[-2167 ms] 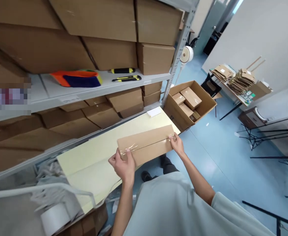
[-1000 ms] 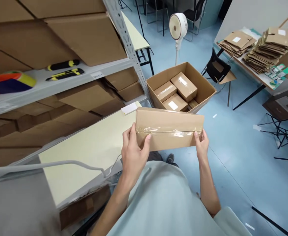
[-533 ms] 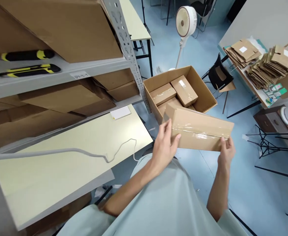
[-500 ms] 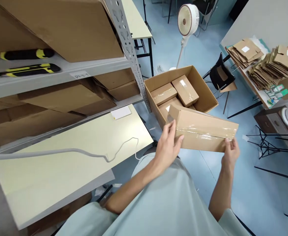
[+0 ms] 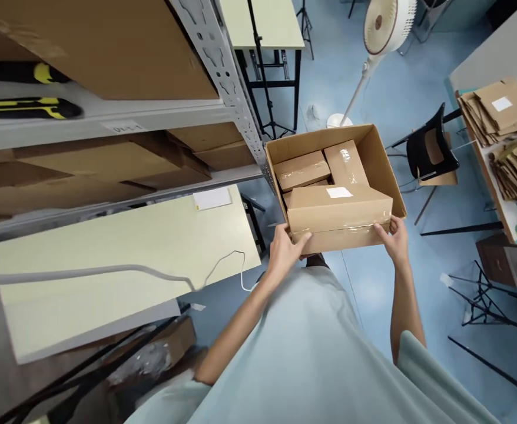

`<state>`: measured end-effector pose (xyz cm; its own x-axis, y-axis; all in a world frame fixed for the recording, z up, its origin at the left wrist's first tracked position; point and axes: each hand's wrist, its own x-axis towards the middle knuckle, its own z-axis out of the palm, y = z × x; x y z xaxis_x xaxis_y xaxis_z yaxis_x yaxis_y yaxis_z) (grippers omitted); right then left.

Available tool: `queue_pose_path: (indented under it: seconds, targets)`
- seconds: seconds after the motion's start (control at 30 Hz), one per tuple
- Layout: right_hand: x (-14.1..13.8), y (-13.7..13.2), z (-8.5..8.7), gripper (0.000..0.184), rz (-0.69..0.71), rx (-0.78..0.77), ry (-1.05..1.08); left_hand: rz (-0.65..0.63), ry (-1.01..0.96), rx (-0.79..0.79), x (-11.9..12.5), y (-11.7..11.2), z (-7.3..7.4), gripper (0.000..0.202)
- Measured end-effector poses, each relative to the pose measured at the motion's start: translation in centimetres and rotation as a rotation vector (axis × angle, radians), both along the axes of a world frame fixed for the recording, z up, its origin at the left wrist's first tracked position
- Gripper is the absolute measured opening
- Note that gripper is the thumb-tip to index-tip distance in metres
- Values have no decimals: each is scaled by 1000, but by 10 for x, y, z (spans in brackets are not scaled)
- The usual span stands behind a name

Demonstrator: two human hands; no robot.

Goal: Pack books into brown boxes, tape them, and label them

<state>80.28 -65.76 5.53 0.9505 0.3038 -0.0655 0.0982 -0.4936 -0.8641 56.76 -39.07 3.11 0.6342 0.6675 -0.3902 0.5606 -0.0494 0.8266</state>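
Observation:
A taped cardboard box [image 5: 340,215] with a white label on top is held level between my hands. My left hand [image 5: 284,250] grips its left end, thumb on the near side. At the right end my right hand [image 5: 393,238] closes around the corner, thumb on the front. The box is over the near part of a large open carton [image 5: 382,159], whose near wall it hides. Inside the carton lie smaller taped boxes, among them one at the left [image 5: 302,171] and one tilted at the back [image 5: 345,164]; others are partly covered.
Left of me stands a metal shelf [image 5: 165,118] with cartons and black-yellow utility knives [image 5: 24,109]. Below it is a pale tabletop [image 5: 130,247] with a white cable [image 5: 126,269]. A fan [image 5: 381,26], a black chair [image 5: 433,144] and flattened cardboard [image 5: 503,106] are beyond.
The held box has moved left and over the open carton, turning from slanted to level, so its labelled top now shows. My view has shifted to the left.

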Motion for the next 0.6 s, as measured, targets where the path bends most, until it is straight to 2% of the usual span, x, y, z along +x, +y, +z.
queue_pose_path:
  seconds: [0.1, 0.17, 0.27, 0.37, 0.47, 0.6]
  targets:
    - [55, 8, -32, 86, 230, -88, 146, 82, 137, -45, 25, 6, -20, 56]
    - [83, 11, -50, 79, 389, -162, 204, 90, 189, 7, 38, 6, -30, 57]
    - [111, 17, -80, 68, 478, -235, 203, 140, 222, 60, 56, 1, -46, 63]
    - [121, 24, -113, 77, 472, -254, 168, 238, 239, 46, 72, -2, -66, 69]
    - [115, 29, -142, 82, 487, -254, 108, 342, 253, 69, 81, 3, -87, 60]
    - [101, 29, -162, 74, 513, -227, 5, 413, 267, 37, 70, 9, -110, 44]
